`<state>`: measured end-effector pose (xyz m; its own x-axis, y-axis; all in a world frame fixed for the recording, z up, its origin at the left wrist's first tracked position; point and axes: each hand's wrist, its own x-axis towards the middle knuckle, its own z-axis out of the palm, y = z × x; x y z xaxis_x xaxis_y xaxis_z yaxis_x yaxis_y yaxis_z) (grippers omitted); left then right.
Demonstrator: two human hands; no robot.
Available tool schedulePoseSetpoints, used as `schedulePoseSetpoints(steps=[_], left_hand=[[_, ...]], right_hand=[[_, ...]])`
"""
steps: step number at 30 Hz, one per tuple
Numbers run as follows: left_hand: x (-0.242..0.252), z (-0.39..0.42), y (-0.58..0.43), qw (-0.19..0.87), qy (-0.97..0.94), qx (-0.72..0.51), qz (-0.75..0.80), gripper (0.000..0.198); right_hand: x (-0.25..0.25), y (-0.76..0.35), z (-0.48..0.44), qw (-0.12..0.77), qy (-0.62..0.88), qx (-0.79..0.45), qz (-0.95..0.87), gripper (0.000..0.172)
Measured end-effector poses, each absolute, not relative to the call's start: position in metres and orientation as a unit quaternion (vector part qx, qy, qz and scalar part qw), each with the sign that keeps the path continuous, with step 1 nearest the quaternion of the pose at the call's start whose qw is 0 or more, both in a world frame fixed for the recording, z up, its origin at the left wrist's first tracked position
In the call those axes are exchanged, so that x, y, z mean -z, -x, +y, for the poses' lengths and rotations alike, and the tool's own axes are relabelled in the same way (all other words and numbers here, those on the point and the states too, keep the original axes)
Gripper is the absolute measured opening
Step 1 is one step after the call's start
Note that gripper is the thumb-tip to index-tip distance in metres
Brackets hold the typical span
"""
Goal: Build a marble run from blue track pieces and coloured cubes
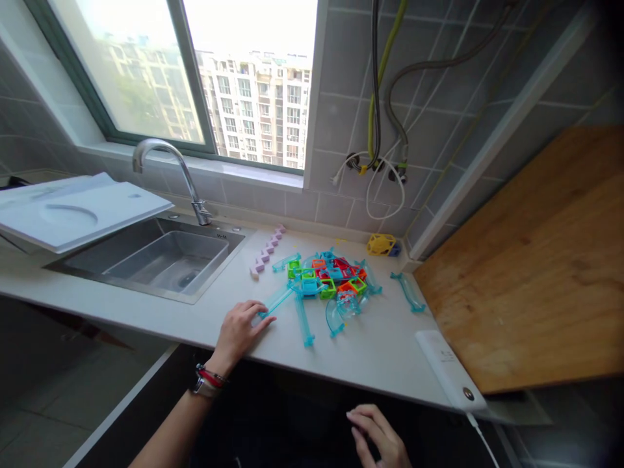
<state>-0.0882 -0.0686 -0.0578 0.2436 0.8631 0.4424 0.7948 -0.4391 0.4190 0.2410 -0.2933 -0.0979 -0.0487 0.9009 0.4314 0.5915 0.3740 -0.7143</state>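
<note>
My left hand [240, 330] is at the counter's front edge, its thumb and index finger closed around the near end of a translucent teal track piece [279, 299]. The far end of that piece meets a heap of colourful plastic building pieces [327, 289]. A second straight teal track [303, 318] lies just right of it, and a curved clear-teal piece [334, 320] sits farther right. Low in the view, in front of the counter, my right hand [381, 437] hovers with bent fingers, a gap between fingers and thumb, and nothing visible in it.
A zigzag row of lilac pieces [267, 252] lies left of the heap. Behind it are a yellow lattice piece [381, 244] and, to the right, another teal piece [408, 292]. A white power strip [449, 370], wooden board [531, 260], sink [195, 296] and tap [197, 208] surround them.
</note>
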Motion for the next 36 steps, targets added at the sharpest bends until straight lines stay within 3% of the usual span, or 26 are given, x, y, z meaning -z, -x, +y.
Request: schedulePoseSetpoints(steps=[8,12,17,29,36], left_hand=[[0.064,-0.070,0.093,0.071,-0.765,-0.355,0.533,0.023],[0.065,-0.063,0.097,0.069,-0.763,-0.357,0.534,0.023],[0.063,-0.047,0.104,0.049,-0.795,-0.341,0.499,0.040],[0.063,-0.048,0.110,0.080,-0.811,-0.347,0.465,0.035],[0.057,-0.040,0.107,0.040,-0.808,-0.337,0.482,0.037]], right_hand=[[0.062,-0.222,-0.261,0.406,0.447,-0.220,-0.766,0.028],[0.066,-0.218,-0.257,0.409,0.440,-0.221,-0.769,0.027],[0.079,-0.225,-0.257,0.430,0.443,-0.198,-0.761,0.025],[0.089,-0.229,-0.252,0.433,0.470,-0.207,-0.741,0.018],[0.083,-0.224,-0.246,0.430,0.465,-0.200,-0.748,0.018]])
